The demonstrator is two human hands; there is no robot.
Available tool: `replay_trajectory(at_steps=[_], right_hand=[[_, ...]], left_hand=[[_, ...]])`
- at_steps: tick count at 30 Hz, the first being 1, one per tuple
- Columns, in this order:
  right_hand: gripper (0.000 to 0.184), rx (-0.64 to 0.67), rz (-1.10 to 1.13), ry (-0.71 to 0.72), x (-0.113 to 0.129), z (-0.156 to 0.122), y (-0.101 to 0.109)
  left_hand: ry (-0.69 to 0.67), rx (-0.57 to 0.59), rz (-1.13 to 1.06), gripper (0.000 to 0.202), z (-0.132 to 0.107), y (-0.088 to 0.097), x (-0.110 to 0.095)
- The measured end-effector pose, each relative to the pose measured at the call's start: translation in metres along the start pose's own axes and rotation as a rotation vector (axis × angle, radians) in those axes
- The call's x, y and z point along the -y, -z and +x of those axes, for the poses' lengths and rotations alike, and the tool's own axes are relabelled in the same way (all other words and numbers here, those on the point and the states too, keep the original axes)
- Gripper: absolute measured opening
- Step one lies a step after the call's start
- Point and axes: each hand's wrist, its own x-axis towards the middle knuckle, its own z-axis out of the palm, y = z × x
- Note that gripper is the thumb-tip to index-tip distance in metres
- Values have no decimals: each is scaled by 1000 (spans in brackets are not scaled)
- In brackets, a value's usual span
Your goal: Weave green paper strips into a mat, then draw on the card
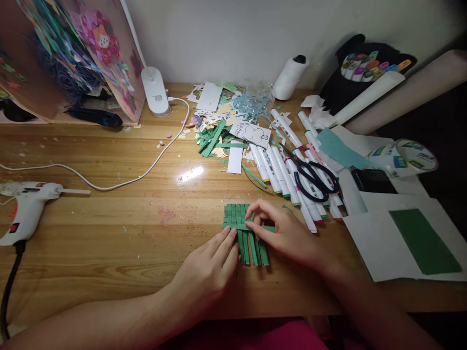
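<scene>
A small mat of woven green paper strips (pixel 238 216) lies on the wooden table (pixel 109 233), with loose strip ends (pixel 251 250) trailing toward me. My left hand (pixel 209 270) rests flat beside the mat's lower left, its fingertips pressing the strips. My right hand (pixel 280 231) is over the mat's right side, thumb and forefinger pinched on a horizontal green strip at the weave's lower edge.
Several white markers (pixel 277 167) and black scissors (pixel 314 177) lie just right of the mat. Paper scraps (pixel 226 116) pile up behind. A glue gun (pixel 27 206) sits far left, with a white cable (pixel 146 165), a lamp base (pixel 156 92), a tape roll (pixel 403 156), and white sheets carrying green paper (pixel 423 245).
</scene>
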Motion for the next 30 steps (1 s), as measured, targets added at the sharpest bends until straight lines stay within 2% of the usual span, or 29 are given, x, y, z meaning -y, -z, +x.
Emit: replay_trajectory(at_steps=[17,25,28,30], right_hand=[[3,17,-71,-24,-3,1,3],[3,20,-38,-22,-4,0,2],[2,24,-22,-23,-5,0,2],[3,33,-19,2,-5,0,3]], left_hand=[[32,-16,11,33,2,4,1],[37,-13,7,39,3,3,2],[68,-28,-17,38,3,1,2],[135,-28,-44,34,4,-1,3]])
